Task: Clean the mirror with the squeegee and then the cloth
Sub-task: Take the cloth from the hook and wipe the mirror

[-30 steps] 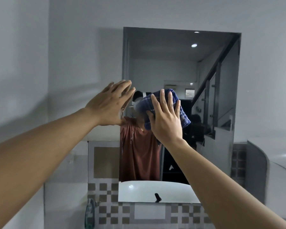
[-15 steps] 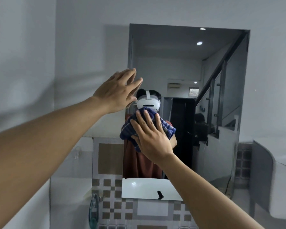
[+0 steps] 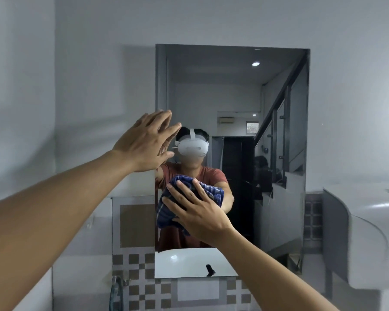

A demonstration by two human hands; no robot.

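Note:
A tall rectangular mirror [image 3: 231, 90] hangs on the grey wall. My right hand [image 3: 197, 213] presses a bunched blue checked cloth [image 3: 166, 209] flat against the mirror's lower left area, fingers spread over it. My left hand [image 3: 147, 142] rests flat with fingers apart on the mirror's left edge, at mid height, holding nothing. No squeegee is in view. The glass reflects a person in a red shirt with a white headset.
Below the mirror runs a brown-and-white checked tile band [image 3: 135, 272]. A white rounded counter or basin [image 3: 368, 221] juts out at the right. A metal fitting [image 3: 116, 292] shows at the lower left. The mirror reflects a staircase railing and ceiling lights.
My right hand has slid the cloth down the mirror from about head height to its lower left part. My left hand has stayed braced on the mirror's left edge.

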